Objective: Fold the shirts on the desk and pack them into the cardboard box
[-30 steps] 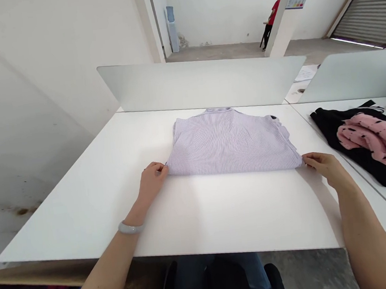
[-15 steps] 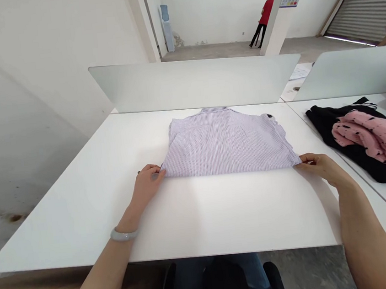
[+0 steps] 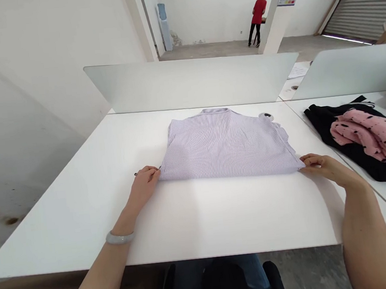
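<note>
A striped shirt [image 3: 225,143], pale purple and white, lies folded on the white table [image 3: 228,214] with its collar at the far side. My left hand [image 3: 145,181] pinches the near left corner of the shirt, thumb and fingers pressed together on the cloth. At the near right corner, my right hand [image 3: 319,165] grips the fabric between thumb and fingers. The near edge runs nearly straight between both hands. A grey bangle [image 3: 120,238] circles my left wrist.
Black clothing [image 3: 360,157] and a pink spotted garment [image 3: 375,139] are piled on the right. Frosted partitions [image 3: 189,82] line the table's back edge. A round cable hole [image 3: 266,116] shows beyond the shirt. Far off, a person in red [image 3: 258,13] stands near a pillar.
Both hands have moved slightly apart and toward me, drawing the shirt's near edge wider and nearer. More of the table's cable hole shows. The distant person has shifted left.
</note>
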Demonstrator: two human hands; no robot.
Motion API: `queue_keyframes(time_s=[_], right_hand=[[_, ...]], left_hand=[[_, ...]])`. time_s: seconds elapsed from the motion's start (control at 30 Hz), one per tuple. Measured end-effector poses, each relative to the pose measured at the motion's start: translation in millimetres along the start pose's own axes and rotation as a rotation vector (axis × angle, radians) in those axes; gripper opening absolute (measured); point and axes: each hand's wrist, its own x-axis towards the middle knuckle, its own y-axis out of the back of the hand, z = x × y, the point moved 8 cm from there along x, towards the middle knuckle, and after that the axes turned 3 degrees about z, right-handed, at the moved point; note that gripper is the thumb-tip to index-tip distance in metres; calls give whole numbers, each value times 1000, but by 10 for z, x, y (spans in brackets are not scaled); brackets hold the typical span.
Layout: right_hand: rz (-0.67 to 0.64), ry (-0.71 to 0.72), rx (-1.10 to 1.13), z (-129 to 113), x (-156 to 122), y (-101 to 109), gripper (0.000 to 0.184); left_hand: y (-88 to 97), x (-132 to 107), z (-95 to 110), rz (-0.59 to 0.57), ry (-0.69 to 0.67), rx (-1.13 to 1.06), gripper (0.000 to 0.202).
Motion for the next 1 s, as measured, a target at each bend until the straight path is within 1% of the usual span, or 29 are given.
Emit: queue_keyframes(time_s=[0.1,0.17,0.27,0.37,0.47,0.6,0.7,0.77,0.83,0.93,1.0], right_hand=[[-77,-3,107,-42,-3,-71,39],[-36,10,119,-84,14,-60,41],[18,17,61,-124,50,-76,44],[7,57,-6,-165,63,-118,45],[3,75,-41,-183,41,-103,44],[-37,56,-79,-178,7,-113,47],[-19,12,-119,-138,13,-108,48],[28,-32,-126,-97,32,-86,49],[119,-103,-97,-40,54,-43,49],[309,-237,67,71,67,20,45],[402,-298,194,126,82,26,42]], left_hand=[[2,-11,-10,15,27,22,38],[10,-18,-5,28,34,28,42],[13,-20,-2,35,43,32,42],[2,-16,-8,23,48,56,38],[-33,-19,1,-18,26,94,36],[-74,-35,25,-59,-20,133,31],[-70,-39,28,-50,-29,150,30],[-51,-36,29,-28,-22,150,32],[-29,-35,27,-3,-3,144,38],[-17,-34,27,19,20,134,44],[-28,-34,39,22,9,130,43]])
